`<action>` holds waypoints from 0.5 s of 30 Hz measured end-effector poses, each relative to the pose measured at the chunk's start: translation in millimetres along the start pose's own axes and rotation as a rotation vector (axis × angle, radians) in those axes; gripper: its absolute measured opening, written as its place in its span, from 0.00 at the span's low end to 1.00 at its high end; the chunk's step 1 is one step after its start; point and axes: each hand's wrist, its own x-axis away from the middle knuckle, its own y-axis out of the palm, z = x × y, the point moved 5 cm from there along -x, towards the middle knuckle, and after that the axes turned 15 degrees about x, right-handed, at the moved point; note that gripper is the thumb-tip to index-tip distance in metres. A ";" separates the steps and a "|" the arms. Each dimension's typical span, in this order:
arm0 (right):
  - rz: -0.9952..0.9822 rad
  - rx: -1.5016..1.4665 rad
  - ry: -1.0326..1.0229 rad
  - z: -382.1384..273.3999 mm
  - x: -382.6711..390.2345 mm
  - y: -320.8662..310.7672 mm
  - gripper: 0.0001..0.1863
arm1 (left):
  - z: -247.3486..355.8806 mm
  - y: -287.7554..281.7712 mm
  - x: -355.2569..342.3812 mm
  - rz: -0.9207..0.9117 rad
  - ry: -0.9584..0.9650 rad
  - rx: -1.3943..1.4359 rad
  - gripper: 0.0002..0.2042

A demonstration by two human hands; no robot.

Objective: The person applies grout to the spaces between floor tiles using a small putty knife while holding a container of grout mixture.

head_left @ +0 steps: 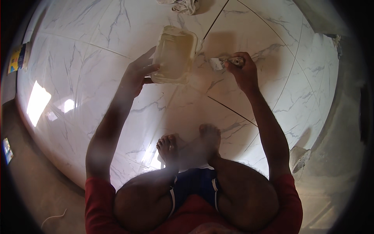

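Note:
Above the marbled white tiles, my left hand [139, 73] grips a pale, see-through rectangular plastic tub [170, 80] by its left side, thumb and fingers closed on the wall. Whatever lies in the tub looks cream-coloured, but haze over the picture blurs it. To the right, my right hand [246, 71] is closed round the stained handle of a small putty knife [217, 64]. Its short, whitish-smeared blade points left toward the tub, and a gap separates the two. Dark joint lines run between the tiles beneath both hands.
A crumpled pale cloth [185, 6] lies at the far edge. My bare feet [167, 148] stand on the tiles close in. Blue-and-yellow packaging [17, 58] sits far left, a thin white cord [54, 216] lower left. A tile-like fragment [300, 160] lies near the right edge, by grey floor.

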 end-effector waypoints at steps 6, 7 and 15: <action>-0.271 0.264 -0.207 -35.9 0.6 65.6 0.21 | -2.9 -23.0 70.9 -0.003 0.172 0.145 0.37; -0.302 0.299 -0.249 -37.9 0.7 73.8 0.20 | -6.0 -27.2 82.7 0.013 0.202 0.200 0.38; -0.443 0.344 -0.264 -47.2 -23.9 96.4 0.18 | -58.2 -53.2 178.9 0.218 0.226 0.386 0.42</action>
